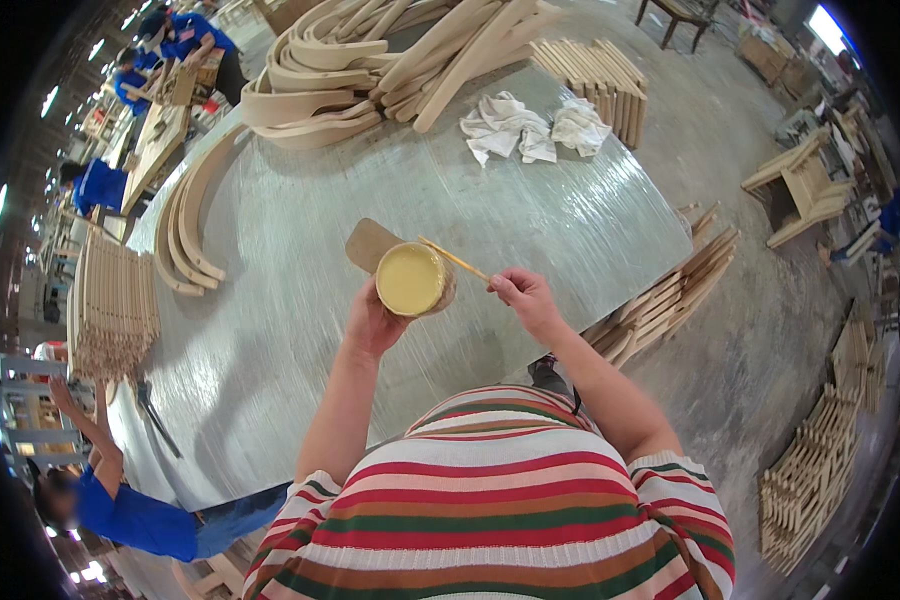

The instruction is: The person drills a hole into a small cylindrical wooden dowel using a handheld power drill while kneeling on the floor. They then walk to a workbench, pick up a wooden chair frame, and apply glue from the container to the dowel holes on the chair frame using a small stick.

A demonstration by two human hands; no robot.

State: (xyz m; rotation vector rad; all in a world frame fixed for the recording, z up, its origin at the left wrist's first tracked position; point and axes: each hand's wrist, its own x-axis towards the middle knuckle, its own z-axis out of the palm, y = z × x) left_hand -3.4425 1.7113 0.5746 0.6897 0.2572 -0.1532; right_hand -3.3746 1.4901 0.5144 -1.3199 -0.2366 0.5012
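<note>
My left hand [372, 322] holds up a small round cup [411, 279] filled with pale yellow paste, above the grey tabletop [300, 280]. My right hand [526, 298] pinches a thin wooden stick [454, 259] whose far end rests over the cup's rim. A brown cardboard piece [367, 243] lies on the table just behind the cup. Both forearms come up from my striped shirt at the lower edge.
Curved wooden parts are piled at the table's far end [370, 60] and left side [185, 225]. White rags [530, 128] lie by a stack of slats [600, 75]. More slat stacks stand at right [665, 300]. People in blue work at left [120, 510].
</note>
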